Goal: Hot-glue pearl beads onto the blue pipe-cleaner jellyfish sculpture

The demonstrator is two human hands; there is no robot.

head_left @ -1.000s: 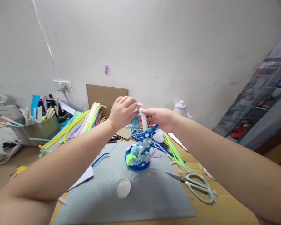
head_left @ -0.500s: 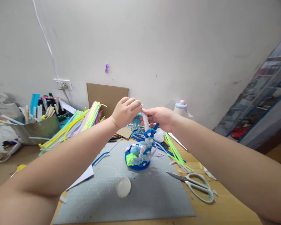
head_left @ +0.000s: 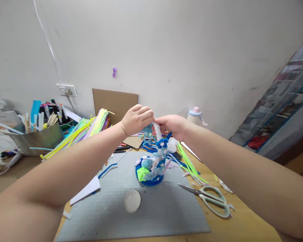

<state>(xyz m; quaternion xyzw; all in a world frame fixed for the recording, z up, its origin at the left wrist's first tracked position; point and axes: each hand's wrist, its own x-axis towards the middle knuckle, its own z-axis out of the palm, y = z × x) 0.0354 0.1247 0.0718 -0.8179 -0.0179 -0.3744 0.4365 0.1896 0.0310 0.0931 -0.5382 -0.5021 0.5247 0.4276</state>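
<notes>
A blue and white craft piece (head_left: 162, 154) stands upright on a round blue base (head_left: 151, 182), with flowers, a pale blue ball and a bright green lump on it. Its top is a white fuzzy stem (head_left: 158, 131). My right hand (head_left: 173, 125) pinches the upper stem between thumb and fingers. My left hand (head_left: 138, 118) is closed at the stem's top, touching the right fingertips; its fingers hide what it grips. A light blue piece (head_left: 147, 130) hangs just below the left hand.
A grey cutting mat (head_left: 166, 215) lies under the piece, with a round white lid (head_left: 132, 201) in front. Open scissors (head_left: 209, 199) rest at right. Pipe cleaners (head_left: 91, 129) and a metal tub (head_left: 40, 141) are at left. Cardboard (head_left: 113, 101) leans on the wall.
Both hands stay at the stem's top with nearly the same grip. The craft piece's base has shifted very slightly right and nearer.
</notes>
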